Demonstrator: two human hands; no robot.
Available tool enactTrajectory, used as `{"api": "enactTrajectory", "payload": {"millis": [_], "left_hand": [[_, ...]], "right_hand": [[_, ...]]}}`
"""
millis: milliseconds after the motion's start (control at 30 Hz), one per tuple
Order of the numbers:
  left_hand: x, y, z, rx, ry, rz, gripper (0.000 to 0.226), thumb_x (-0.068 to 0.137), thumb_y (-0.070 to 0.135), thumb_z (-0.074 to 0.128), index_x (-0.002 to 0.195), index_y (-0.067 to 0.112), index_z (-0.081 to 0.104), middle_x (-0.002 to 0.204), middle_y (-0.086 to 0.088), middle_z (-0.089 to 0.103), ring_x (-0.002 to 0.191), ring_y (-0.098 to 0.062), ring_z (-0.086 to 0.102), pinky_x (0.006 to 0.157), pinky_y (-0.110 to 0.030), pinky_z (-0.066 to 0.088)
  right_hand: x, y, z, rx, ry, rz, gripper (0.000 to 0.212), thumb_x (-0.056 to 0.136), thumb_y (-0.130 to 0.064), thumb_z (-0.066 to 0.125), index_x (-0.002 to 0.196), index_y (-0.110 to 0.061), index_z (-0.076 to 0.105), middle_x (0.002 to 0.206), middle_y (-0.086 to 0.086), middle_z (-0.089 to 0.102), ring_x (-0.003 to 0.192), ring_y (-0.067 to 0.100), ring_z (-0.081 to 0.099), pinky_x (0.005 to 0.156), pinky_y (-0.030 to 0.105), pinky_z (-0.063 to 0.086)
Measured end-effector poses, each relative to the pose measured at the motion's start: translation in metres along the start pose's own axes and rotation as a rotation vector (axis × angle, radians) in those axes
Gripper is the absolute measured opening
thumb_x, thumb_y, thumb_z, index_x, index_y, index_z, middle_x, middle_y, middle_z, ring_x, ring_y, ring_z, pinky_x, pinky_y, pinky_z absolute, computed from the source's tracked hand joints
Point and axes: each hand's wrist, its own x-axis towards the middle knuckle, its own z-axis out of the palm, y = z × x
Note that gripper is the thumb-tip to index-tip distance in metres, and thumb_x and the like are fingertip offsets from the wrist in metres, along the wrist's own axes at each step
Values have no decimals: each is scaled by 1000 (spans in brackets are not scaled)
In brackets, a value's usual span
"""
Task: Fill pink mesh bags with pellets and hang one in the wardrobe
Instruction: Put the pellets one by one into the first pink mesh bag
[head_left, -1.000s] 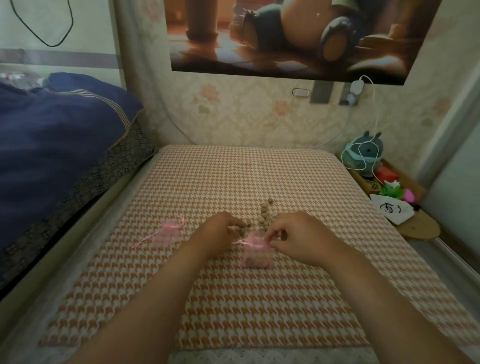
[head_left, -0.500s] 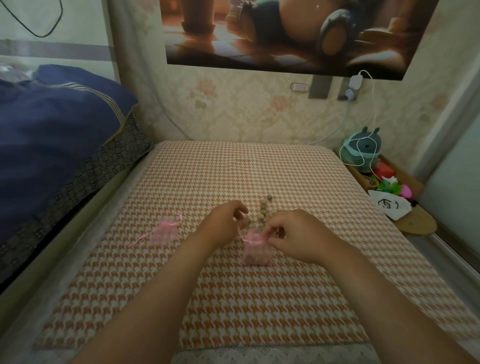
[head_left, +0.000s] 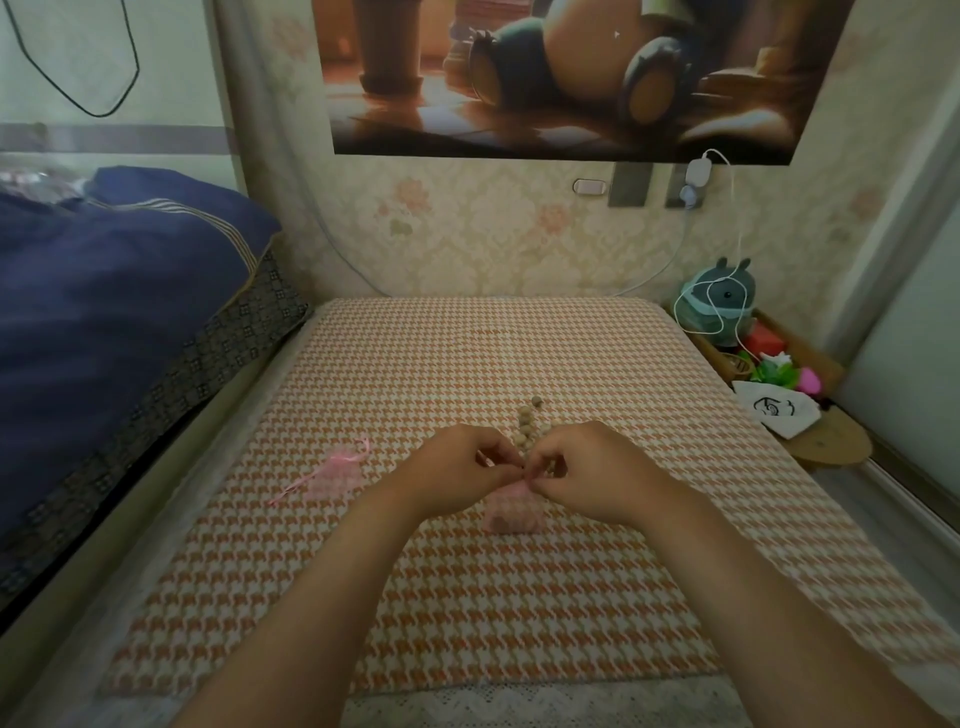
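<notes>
A pink mesh bag (head_left: 511, 512) with pellets inside lies on the orange houndstooth cloth (head_left: 467, 597) in the middle of the table. My left hand (head_left: 457, 470) and my right hand (head_left: 587, 467) meet at its top edge, fingers curled, both pinching the mouth of the bag. Behind my hands a small heap of round beige pellets (head_left: 527, 423) lies on the cloth. A second pink mesh bag (head_left: 335, 473) with its ribbon trailing lies flat to the left, apart from my hands.
A dark blue quilt (head_left: 104, 312) is piled on the bed at the left. At the right, a low wooden shelf (head_left: 831, 441) carries a green plush toy (head_left: 719, 304), a white pouch and coloured items. A wall with a poster stands behind.
My left hand has moved in from the pellet heap to the bag's mouth, where it now meets my right hand. The camera has shifted slightly.
</notes>
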Motion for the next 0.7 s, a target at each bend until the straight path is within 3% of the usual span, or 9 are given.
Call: {"api": "enactTrajectory", "payload": {"millis": [167, 367, 467, 567, 700], "left_hand": [[3, 5, -1, -9, -7, 33, 3, 87, 30, 71, 89, 29, 69, 89, 15, 68, 79, 4, 60, 75, -21, 52], [4, 10, -9, 131, -38, -25, 17, 88, 23, 65, 95, 30, 79, 89, 17, 73, 83, 3, 66, 75, -22, 56], [4, 13, -9, 101, 13, -64, 16, 87, 22, 66, 96, 25, 79, 87, 12, 74, 78, -3, 67, 72, -26, 58], [3, 16, -7, 93, 71, -95, 14, 88, 27, 66, 82, 23, 79, 69, 5, 71, 63, -12, 64, 62, -35, 56], [1, 17, -2, 105, 61, -119, 11, 84, 24, 70, 89, 23, 79, 76, 12, 71, 72, -4, 66, 64, -23, 56]], "right_hand": [[2, 2, -2, -20, 3, 12, 9, 88, -38, 71, 92, -34, 78, 74, -26, 58, 76, -4, 57, 73, 26, 53], [3, 1, -3, -20, -12, -3, 9, 87, -37, 71, 91, -35, 78, 83, -24, 63, 78, -6, 57, 76, 26, 53], [2, -1, -4, 16, -20, 8, 14, 88, -41, 66, 84, -33, 76, 85, -19, 68, 78, 1, 62, 74, 35, 57], [1, -5, -2, 46, -10, 24, 38, 93, -47, 56, 70, -21, 71, 69, -2, 67, 63, 19, 61, 62, 46, 54], [1, -10, -1, 26, -27, 38, 41, 93, -48, 54, 70, -19, 70, 67, 2, 67, 61, 24, 62, 59, 47, 52]]}}
